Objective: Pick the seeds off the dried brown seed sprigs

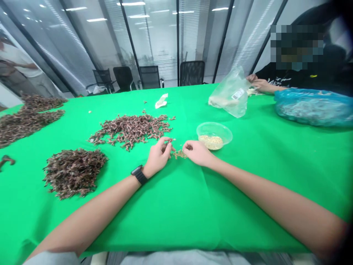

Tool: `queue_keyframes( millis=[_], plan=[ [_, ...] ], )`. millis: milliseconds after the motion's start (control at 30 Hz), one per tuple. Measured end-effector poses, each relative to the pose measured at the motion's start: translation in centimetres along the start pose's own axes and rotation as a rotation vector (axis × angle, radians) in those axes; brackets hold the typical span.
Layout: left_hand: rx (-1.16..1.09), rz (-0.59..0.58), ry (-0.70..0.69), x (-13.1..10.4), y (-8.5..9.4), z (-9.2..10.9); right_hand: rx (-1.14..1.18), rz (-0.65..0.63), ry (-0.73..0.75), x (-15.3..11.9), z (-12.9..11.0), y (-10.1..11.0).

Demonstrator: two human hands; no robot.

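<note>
My left hand (159,157), with a dark watch on its wrist, is curled closed around what looks like a small brown dried stalk. Close by, my right hand (200,153) pinches thumb and fingers together; whatever it grips is too small to make out. Between and below both hands lies a little heap of tan seed-like grains (179,154). A clear plastic bowl (214,129) with pale grains in its bottom stands just beyond my right hand. Past my left hand spreads a loose pile of brown, twisted dried stalks (135,129).
A denser pile of dried stalks (74,171) lies left, with more stalks (30,117) farther back. A crumpled white packet (161,101) lies behind. At the right, a person's hands (261,84) are near a clear bag (230,95) and a blue bag (314,106). Green cloth (176,221) covers the table.
</note>
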State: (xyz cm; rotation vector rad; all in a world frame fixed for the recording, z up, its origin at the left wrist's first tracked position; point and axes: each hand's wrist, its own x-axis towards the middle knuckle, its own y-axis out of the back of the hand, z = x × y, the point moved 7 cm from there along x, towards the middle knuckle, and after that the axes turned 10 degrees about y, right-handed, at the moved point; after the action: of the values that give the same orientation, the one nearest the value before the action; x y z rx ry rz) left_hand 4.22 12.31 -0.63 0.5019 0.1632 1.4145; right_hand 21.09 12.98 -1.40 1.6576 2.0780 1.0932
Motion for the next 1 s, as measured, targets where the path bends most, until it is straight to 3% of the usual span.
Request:
queue_keyframes(
  millis=[233,433,567,1000],
  plan=[
    [-0.064,-0.013,0.036,-0.1,-0.1,-0.1,0.016,0.040,0.143,-0.3,-0.8,-0.4],
    [-0.323,-0.084,0.182,-0.6,-1.5,-0.5,0.095,0.063,0.296,-1.0,-2.1,-1.1],
    [-0.408,-0.121,0.229,-0.7,-2.3,-0.5,0.079,0.064,0.310,-1.2,-2.1,-1.4],
    [-0.561,-0.078,0.303,-0.4,-1.7,-0.8,0.019,0.078,0.322,-1.3,-2.7,-1.2]
  ],
)
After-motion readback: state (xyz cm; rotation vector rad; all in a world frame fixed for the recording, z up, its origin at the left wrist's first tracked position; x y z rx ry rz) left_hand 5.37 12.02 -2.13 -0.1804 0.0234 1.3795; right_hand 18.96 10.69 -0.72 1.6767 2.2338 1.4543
